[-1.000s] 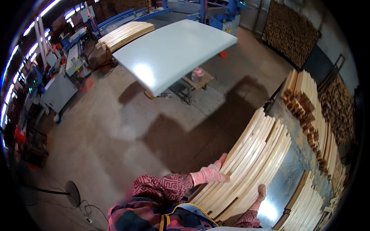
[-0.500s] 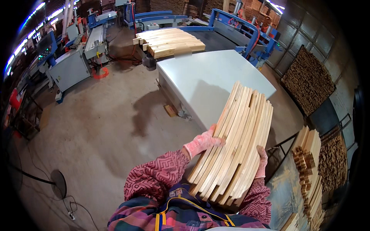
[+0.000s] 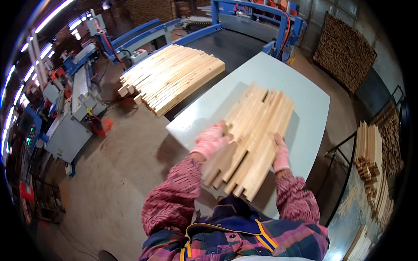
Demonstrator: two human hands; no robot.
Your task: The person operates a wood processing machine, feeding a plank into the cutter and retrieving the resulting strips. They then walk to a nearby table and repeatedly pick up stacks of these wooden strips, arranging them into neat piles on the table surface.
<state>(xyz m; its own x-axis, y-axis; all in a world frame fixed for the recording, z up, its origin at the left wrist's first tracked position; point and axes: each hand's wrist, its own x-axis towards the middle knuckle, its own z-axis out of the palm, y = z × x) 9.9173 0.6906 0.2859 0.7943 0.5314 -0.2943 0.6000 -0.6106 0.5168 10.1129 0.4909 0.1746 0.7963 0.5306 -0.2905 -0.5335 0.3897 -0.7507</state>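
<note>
A bundle of pale wooden strips (image 3: 257,135) lies lengthwise between my two gloved hands, over the white tabletop (image 3: 300,95). My left hand (image 3: 212,140), in a pink fingerless-looking glove, presses the bundle's left side near its lower part. On the opposite side my right hand (image 3: 281,153) holds the right edge, thumb on top. The strips' near ends are uneven and stick out toward my body. Whether the bundle's underside fully rests on the tabletop I cannot tell.
Another pile of wooden strips (image 3: 174,74) sits beyond the tabletop's left edge, by a blue-framed machine (image 3: 248,32). More strips (image 3: 370,152) are stacked on a metal table (image 3: 348,209) at right. A machine (image 3: 69,130) stands at far left.
The bundle has moved forward from near my body to over the white tabletop, both hands still on it. My view has shifted, bringing the other pile closer.
</note>
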